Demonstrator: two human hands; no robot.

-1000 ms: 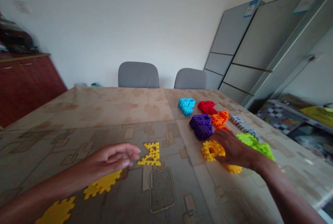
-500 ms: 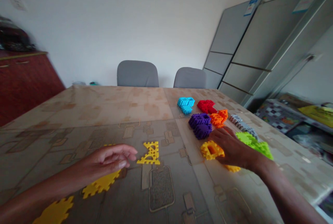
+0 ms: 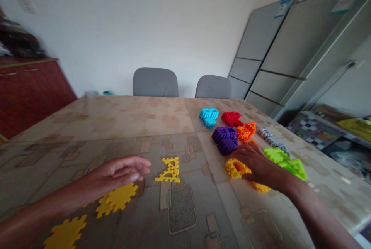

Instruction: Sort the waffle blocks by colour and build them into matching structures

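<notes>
My left hand [image 3: 126, 170] hovers over the left part of the table, its fingers loosely bent and apart, holding nothing. Just under it lie flat yellow toothed interlocking tiles [image 3: 120, 197]. Another yellow tile [image 3: 66, 233] sits nearer to me, below the forearm. A yellow tile with cut-out shapes [image 3: 171, 170] lies to the right of the fingertips. My right hand [image 3: 253, 160] is at a stack of yellow-orange interlocking tiles [image 3: 236, 168], fingers behind it and thumb in front; the fingertips are partly hidden. More yellow-orange tiles [image 3: 261, 187] show beneath the wrist.
Around the right hand stand stacks of purple [image 3: 224, 140], orange [image 3: 246, 131], red [image 3: 232, 118], light-blue [image 3: 208, 117], grey [image 3: 274, 141] and lime-green [image 3: 285, 162] tiles. Two grey chairs [image 3: 155, 82] face the far edge of the patterned table [image 3: 121, 121].
The view has shifted slightly, so the scene sits a little further right. Both hands keep nearly the same places; the right stays at the yellow-orange stack.
</notes>
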